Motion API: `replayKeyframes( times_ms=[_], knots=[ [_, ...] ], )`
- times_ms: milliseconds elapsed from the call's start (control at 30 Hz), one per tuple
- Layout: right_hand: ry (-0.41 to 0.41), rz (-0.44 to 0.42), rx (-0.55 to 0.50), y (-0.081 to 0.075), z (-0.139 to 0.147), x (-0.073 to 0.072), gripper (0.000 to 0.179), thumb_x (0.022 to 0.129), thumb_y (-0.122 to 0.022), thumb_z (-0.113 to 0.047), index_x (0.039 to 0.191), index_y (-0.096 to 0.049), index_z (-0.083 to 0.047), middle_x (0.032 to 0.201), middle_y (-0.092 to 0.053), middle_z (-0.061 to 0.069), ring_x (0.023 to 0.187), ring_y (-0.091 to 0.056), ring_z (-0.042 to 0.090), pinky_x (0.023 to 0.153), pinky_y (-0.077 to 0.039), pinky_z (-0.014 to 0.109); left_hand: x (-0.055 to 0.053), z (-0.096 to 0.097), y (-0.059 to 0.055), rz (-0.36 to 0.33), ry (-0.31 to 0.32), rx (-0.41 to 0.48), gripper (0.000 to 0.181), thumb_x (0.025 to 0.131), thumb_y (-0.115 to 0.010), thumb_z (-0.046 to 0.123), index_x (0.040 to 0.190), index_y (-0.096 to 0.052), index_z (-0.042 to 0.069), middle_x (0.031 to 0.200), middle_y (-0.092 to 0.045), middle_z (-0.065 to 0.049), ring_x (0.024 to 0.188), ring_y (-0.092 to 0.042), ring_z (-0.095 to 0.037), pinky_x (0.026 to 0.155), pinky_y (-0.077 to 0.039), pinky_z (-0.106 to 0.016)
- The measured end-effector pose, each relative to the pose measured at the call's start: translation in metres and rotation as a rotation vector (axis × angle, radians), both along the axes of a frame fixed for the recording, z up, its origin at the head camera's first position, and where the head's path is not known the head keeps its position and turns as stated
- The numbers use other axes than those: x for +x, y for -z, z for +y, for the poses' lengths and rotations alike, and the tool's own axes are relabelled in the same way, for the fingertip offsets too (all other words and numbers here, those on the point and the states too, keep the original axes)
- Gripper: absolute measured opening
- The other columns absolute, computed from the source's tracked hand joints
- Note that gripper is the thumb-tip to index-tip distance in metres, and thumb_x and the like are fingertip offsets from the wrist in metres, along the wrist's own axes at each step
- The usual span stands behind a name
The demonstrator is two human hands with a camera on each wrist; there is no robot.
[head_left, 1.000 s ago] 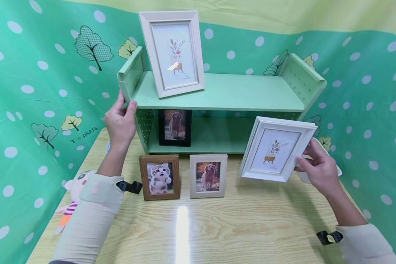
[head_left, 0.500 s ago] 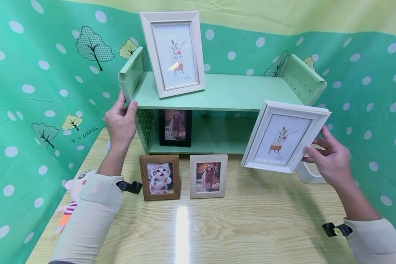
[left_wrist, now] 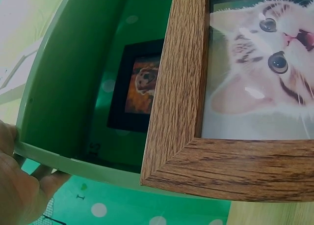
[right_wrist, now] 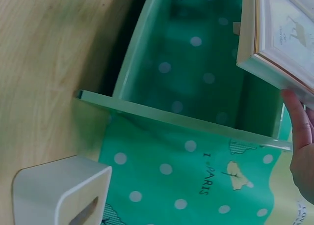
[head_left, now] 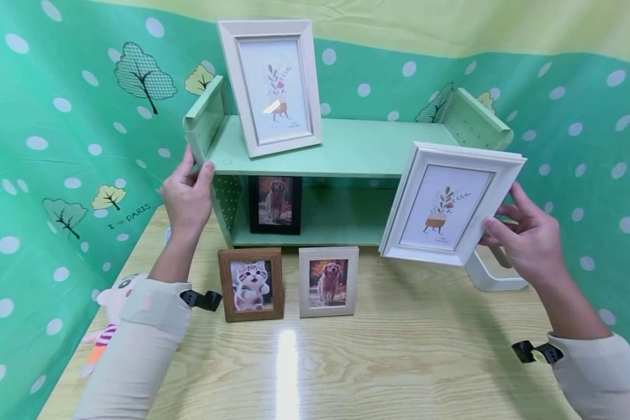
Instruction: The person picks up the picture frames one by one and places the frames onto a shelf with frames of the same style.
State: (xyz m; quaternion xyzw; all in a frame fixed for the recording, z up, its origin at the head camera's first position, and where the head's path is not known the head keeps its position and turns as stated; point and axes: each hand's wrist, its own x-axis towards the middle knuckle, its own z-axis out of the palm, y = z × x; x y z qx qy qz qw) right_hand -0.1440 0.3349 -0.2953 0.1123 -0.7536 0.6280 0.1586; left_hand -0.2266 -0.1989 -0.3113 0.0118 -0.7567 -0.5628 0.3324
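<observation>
My left hand (head_left: 188,195) grips the left side panel of a green two-tier shelf (head_left: 378,146), thumb in front and fingertips behind the edge. In the left wrist view this hand (left_wrist: 22,181) is at the lower left corner of the shelf. My right hand (head_left: 530,233) holds a white picture frame (head_left: 446,204) by its right edge, tilted, in front of the shelf's right half. It shows a potted plant print. A similar pale frame (head_left: 273,87) leans upright on the top board at the left. On the lower board stands a black frame (head_left: 275,204) with a dog photo.
On the wooden table (head_left: 346,361), a brown frame (head_left: 251,284) with a kitten and a pale frame (head_left: 328,281) with a dog stand before the shelf. A white box (right_wrist: 64,190) sits at the right, a plush toy (head_left: 112,315) at the left. A green dotted curtain (head_left: 37,192) surrounds the table.
My right hand has raised the white picture frame from below the top board's edge up to overlap it, moving rightward at first. The left hand keeps its grip on the shelf.
</observation>
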Motion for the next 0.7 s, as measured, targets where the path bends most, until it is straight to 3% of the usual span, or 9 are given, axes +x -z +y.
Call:
replayKeyframes(
  times_ms=[300,700],
  knots=[
    [-0.037,0.073,-0.025,-0.014,-0.007,-0.002,0.078,0.092,-0.064,0.013,0.157,-0.039,-0.022,0.121,-0.074,-0.007,0.088,-0.077,0.005,0.057,-0.062,0.026,0.000,0.001,0.001,-0.010,0.015,0.023,0.046,0.101,-0.065,0.028,0.143,-0.049,0.036,0.146,-0.058,0.003,0.123,-0.067,-0.021,0.093,-0.061,-0.022],
    [-0.019,0.057,-0.025,-0.037,-0.013,-0.005,0.078,0.093,-0.065,0.009,0.157,-0.040,-0.027,0.125,-0.072,-0.005,0.092,-0.077,0.006,0.058,-0.063,0.027,0.000,-0.001,0.000,-0.024,-0.004,0.015,0.046,0.101,-0.065,0.030,0.143,-0.050,0.037,0.145,-0.059,0.003,0.116,-0.071,-0.021,0.080,-0.059,-0.011]
  ],
)
